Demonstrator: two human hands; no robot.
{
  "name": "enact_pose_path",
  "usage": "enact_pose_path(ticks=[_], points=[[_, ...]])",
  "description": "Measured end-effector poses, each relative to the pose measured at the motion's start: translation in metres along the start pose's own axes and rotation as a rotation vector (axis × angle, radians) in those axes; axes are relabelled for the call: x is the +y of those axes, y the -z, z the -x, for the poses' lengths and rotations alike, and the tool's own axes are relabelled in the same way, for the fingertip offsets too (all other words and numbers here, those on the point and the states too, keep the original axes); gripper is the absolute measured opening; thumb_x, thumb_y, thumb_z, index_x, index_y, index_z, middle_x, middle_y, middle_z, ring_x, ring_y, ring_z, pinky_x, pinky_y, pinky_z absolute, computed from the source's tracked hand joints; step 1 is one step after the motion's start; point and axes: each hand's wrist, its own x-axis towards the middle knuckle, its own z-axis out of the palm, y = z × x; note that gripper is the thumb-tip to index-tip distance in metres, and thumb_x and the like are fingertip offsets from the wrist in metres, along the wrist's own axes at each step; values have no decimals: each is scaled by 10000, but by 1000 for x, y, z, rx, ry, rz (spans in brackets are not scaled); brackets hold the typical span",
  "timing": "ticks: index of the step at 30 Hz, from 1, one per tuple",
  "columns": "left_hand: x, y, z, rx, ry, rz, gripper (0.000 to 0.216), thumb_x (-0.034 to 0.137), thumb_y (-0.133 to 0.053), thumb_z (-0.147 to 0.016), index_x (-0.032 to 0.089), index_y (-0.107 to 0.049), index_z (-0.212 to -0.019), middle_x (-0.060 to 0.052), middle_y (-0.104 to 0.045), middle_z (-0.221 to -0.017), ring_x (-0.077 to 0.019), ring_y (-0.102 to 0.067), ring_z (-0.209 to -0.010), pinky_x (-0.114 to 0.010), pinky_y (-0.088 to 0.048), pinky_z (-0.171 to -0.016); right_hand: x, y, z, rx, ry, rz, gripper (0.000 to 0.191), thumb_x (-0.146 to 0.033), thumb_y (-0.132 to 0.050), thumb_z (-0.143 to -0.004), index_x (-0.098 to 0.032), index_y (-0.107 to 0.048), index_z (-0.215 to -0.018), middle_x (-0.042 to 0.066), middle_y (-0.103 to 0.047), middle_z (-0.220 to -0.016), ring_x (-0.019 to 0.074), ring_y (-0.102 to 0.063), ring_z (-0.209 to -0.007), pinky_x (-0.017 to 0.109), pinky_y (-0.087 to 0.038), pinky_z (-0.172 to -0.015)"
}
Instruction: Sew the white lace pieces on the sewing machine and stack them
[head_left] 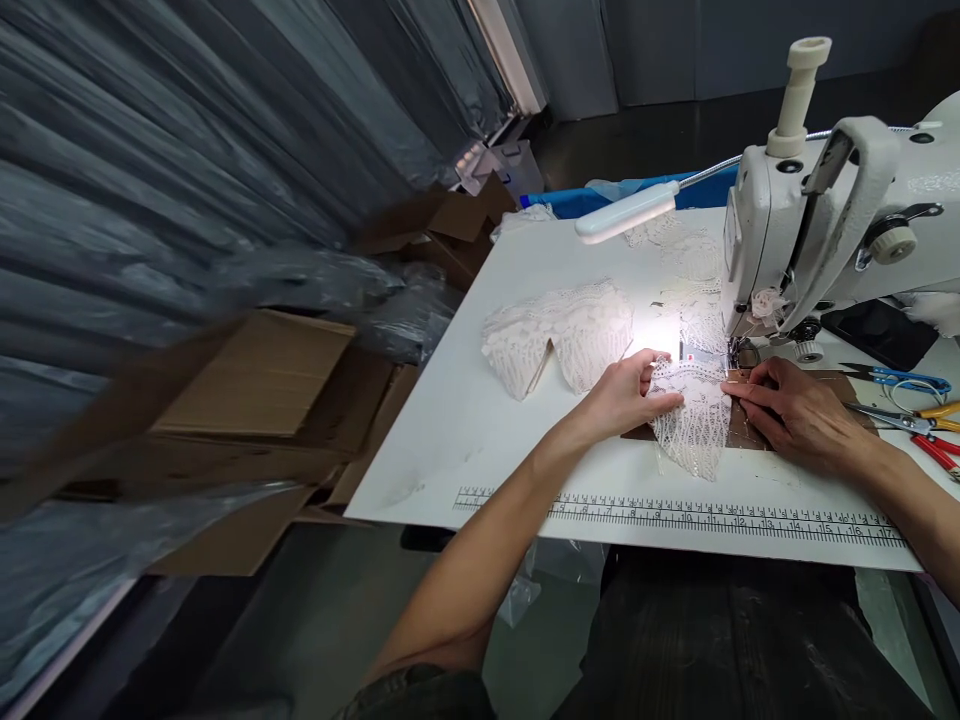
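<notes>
A piece of white lace fabric [690, 425] lies in front of the sewing machine's needle area, its upper edge close to the presser foot [733, 350]. My left hand [622, 395] pinches its left edge, thumb on top. On the other side, the fingertips of my right hand [799, 412] are closed at the lace's right edge, just below the foot. Under the lace and my right hand is a brown plate [750, 430] on the table. More white lace [701, 325] extends behind the foot. The white sewing machine [787, 220] stands over the right side.
A stack of lace pieces [559, 335] lies left on the white table [442, 440]. Printed along the front edge is a ruler scale [686, 518]. Blue-handled scissors [900, 378] and other hand tools lie right. A lamp [628, 212] hangs above. Cardboard boxes [255, 375] stand left.
</notes>
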Motion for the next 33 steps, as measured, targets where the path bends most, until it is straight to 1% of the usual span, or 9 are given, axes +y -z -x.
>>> enact_pose_path(ticks=[3,6,9,12,20,24,27,30,33], points=[[-1,0,0,18,21,-19,576,289,-737,-809,112,-534,-1318,94,-325,-600,-94,-353,-525,-240,-263,-477,-2,8,1,-44,26,-89,395,-314,-380,-1009,-249,-687,-1247,105,-607,-992,203,-604,-865,348,-550,-762],[0,0,0,23,19,-31,565,286,-736,-804,112,-543,-1305,91,-324,-605,-96,-351,-535,-244,-262,-486,-4,15,2,-92,87,-140,371,-293,-414,-994,-253,-712,-1212,113,-615,-1021,221,-610,-920,378,-551,-816],[1,0,0,24,21,-41,563,280,-735,-799,104,-545,-1299,92,-316,-608,-96,-347,-543,-249,-262,-498,-5,15,4,-68,123,-120,355,-270,-438,-977,-244,-735,-1170,128,-613,-1022,255,-602,-935,428,-553,-805],[3,-1,0,31,36,-55,544,273,-737,-799,107,-554,-1283,89,-312,-620,-95,-344,-560,-250,-273,-516,-6,11,5,-44,127,-95,339,-256,-457,-965,-238,-739,-1153,128,-609,-1026,267,-599,-947,452,-557,-809],[4,0,0,14,62,-43,579,302,-743,-795,107,-542,-1302,88,-317,-635,-99,-358,-568,-252,-271,-522,-6,10,6,-45,128,-55,302,-225,-499,-953,-242,-730,-1145,114,-608,-1038,255,-615,-970,432,-566,-825],[1,2,1,18,30,-23,647,370,-734,-810,98,-506,-1351,85,-364,-646,-97,-377,-564,-249,-281,-521,-8,11,5,-32,141,-54,290,-190,-529,-937,-233,-734,-1138,108,-608,-1018,249,-625,-940,422,-571,-806],[1,4,1,19,49,1,657,383,-704,-838,95,-475,-1384,73,-422,-675,-93,-412,-567,-250,-312,-535,-8,12,5,-38,143,-54,293,-179,-537,-934,-235,-733,-1144,106,-609,-1012,248,-627,-914,425,-576,-778],[3,4,1,33,64,-7,586,338,-684,-846,100,-510,-1352,60,-458,-695,-90,-445,-574,-258,-342,-553,-9,12,5,-43,131,-57,295,-182,-536,-936,-247,-732,-1146,101,-607,-1010,243,-624,-910,426,-575,-781],[4,3,0,49,44,-32,508,286,-651,-847,108,-545,-1311,51,-487,-698,-93,-473,-585,-261,-364,-568,-9,11,6,-44,113,-62,289,-201,-539,-940,-261,-731,-1148,96,-607,-1014,239,-616,-922,425,-569,-804]])
